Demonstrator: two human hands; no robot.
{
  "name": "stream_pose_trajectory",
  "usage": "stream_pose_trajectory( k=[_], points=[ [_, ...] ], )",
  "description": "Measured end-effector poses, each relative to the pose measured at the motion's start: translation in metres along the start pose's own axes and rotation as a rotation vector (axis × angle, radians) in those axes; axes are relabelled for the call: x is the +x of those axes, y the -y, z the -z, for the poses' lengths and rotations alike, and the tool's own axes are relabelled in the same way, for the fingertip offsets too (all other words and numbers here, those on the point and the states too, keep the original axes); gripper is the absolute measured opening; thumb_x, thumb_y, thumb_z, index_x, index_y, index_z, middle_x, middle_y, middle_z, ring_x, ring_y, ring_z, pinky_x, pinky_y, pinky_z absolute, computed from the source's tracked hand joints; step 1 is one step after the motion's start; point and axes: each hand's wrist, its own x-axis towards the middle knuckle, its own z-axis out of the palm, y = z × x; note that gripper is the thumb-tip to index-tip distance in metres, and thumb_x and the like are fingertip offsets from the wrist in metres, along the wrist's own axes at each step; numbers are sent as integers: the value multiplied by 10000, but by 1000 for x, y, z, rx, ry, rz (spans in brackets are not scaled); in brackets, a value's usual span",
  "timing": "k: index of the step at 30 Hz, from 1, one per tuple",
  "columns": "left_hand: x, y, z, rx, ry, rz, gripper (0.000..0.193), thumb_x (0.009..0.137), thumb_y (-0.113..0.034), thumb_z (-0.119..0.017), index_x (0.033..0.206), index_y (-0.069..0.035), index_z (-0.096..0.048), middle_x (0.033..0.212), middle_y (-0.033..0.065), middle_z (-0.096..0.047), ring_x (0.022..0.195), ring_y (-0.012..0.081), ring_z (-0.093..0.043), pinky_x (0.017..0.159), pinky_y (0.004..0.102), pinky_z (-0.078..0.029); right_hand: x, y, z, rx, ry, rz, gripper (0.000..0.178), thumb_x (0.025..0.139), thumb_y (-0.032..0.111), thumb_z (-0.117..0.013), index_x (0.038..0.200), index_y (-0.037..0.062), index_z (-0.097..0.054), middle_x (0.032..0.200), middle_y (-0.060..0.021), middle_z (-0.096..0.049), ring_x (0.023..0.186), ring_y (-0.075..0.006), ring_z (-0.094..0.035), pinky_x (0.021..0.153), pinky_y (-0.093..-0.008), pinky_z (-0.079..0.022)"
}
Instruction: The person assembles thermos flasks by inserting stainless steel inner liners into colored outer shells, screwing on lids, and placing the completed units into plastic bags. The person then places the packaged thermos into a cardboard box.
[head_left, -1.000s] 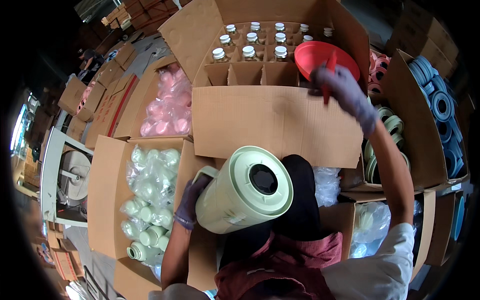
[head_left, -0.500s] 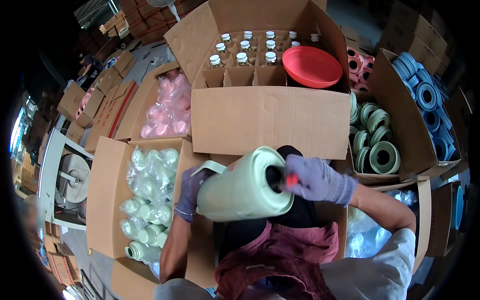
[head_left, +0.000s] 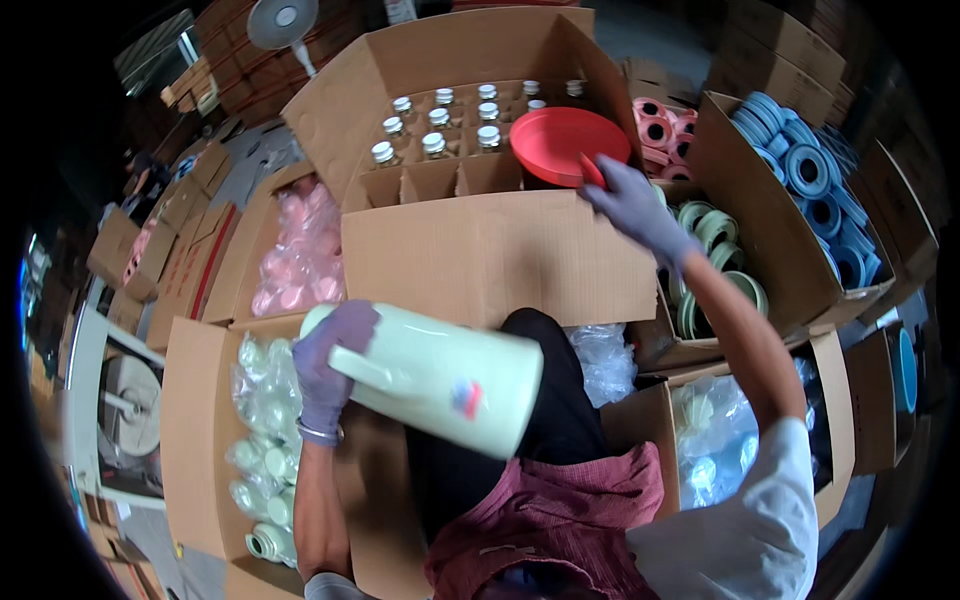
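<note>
My gloved left hand (head_left: 332,362) grips a pale green thermos jug (head_left: 450,385) at its left end, beside the handle. The jug lies tilted above my lap, a small red and blue mark on its side. My gloved right hand (head_left: 645,212) is raised at the front edge of a red plastic bowl (head_left: 570,135). Its fingers are closed on a small red object (head_left: 592,172), partly hidden by the glove and too blurred to name. Behind the bowl, several glass bottles with white caps (head_left: 438,118) stand in a divided carton (head_left: 480,250).
Pale green parts in clear bags (head_left: 268,390) fill a carton at left, pink bagged parts (head_left: 300,250) behind it. At right are cartons of green rings (head_left: 715,230), blue rings (head_left: 805,170) and pink rings (head_left: 655,130). A fan (head_left: 283,20) stands far back.
My right hand has moved away from the jug's open end, up and outward to the red bowl, still holding the red object. My left hand has swung the jug left and turned its handle toward me.
</note>
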Motion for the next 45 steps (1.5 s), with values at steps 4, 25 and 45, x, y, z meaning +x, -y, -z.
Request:
stream_pose_trajectory(
  k=[4,25,45],
  points=[
    [31,-42,-55,3,451,-667,319,696,-157,-818,961,-90,-653,1017,78,-692,1023,292,-656,983,467,-486,83,-92,-15,-453,54,-140,280,835,251,-622,1018,41,-598,1038,-206,-613,1015,-382,-595,888,-466,-483],
    [-23,-13,-71,-297,178,201,444,1043,-253,-365,1266,91,-535,1303,186,-555,1231,281,-533,1103,406,-388,-410,-33,114,-629,185,-943,533,807,465,-709,1094,25,-618,1137,-197,-584,1076,-369,-577,867,-452,-489],
    [-23,-51,-91,-267,292,266,420,1020,-268,-432,1224,62,-594,1214,149,-626,1154,236,-570,1023,349,-417,-439,-155,-124,786,130,-1052,436,998,255,-410,1373,44,-482,1303,-91,-569,1128,-208,-573,952,-322,-456]
  ],
)
